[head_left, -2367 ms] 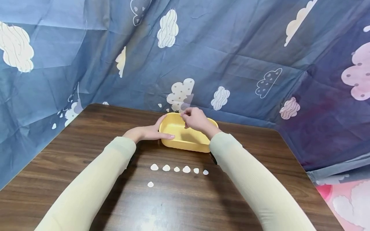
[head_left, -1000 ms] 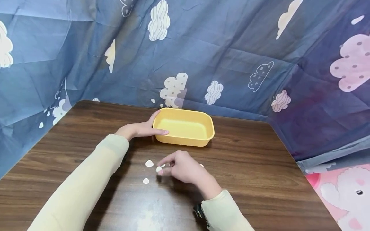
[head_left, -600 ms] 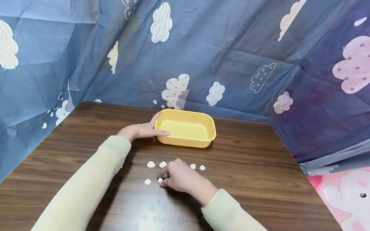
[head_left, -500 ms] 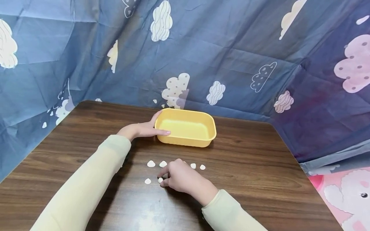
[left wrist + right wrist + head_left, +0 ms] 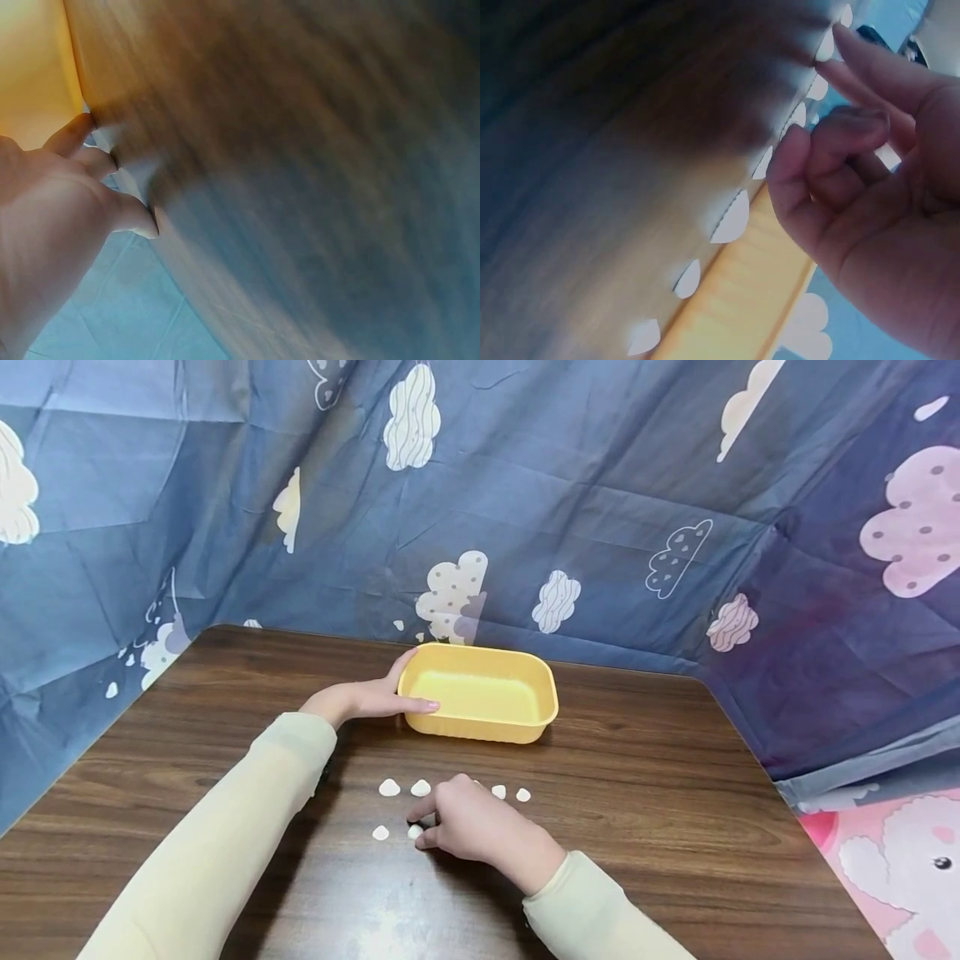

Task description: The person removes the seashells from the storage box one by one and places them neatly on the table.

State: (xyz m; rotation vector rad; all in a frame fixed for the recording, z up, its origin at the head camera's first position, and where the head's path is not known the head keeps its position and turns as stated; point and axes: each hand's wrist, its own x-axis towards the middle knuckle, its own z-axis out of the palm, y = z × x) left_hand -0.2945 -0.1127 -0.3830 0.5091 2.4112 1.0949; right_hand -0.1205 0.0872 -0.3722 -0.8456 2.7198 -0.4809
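Note:
My left hand (image 5: 377,696) holds the left end of a yellow plastic bin (image 5: 480,727), its thumb over the front rim and its fingers along the outer wall. In the left wrist view the fingertips meet the wooden tabletop. My right hand (image 5: 480,822) is low over the table in front of the bin, pinching a small white seashell (image 5: 415,832) that lies on the wood. The right wrist view shows this seashell (image 5: 825,46) between thumb and index fingertips. Left of it lies another seashell (image 5: 381,832). Behind runs a row of several seashells (image 5: 389,787), partly hidden by my right hand.
The dark wooden table (image 5: 637,827) reaches back to a blue cloth backdrop (image 5: 337,510) with printed clouds. Behind the row of seashells stands the bin, close to the table's far edge. A pink printed cloth (image 5: 892,860) hangs at the lower right.
From above the bin, my right hand has come down toward me with a seashell and set it on the table, right of the single front shell. My left hand stays on the bin.

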